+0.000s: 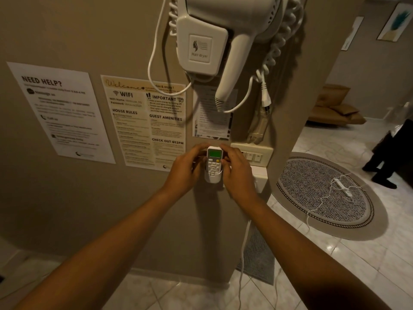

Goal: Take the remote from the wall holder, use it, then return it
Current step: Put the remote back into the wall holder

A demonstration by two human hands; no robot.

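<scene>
Two hands met at the remote (pixel 214 161), which stood upright in its holder (pixel 213 178) on the wall (pixel 67 30), its long axis vertical, its green screen at the top and its lower end sunk in the white cup of the holder.

On the left, the left hand (pixel 186 170) lay just beside the remote's left edge, fingers curled toward it and reaching round behind; whether that grip actually touched the remote or the holder could not be told, since the fingertips were hidden.

On the right, the right hand (pixel 234 171) came in from the other edge, thumb across the front near the yellow button (pixel 217 161) and fingers hooked over the upper right corner; this grip looked partly closed on the remote's top half.

Both forearms stretched forward and up from the bottom of the view, wrists roughly level, converging on the holder. The hands sat about equally near, one on each side.

Judging from this, any lift would need to run straight up along the remote's length to clear the cup. Whether the remote was about to leave or had just been seated could not be said.
</scene>
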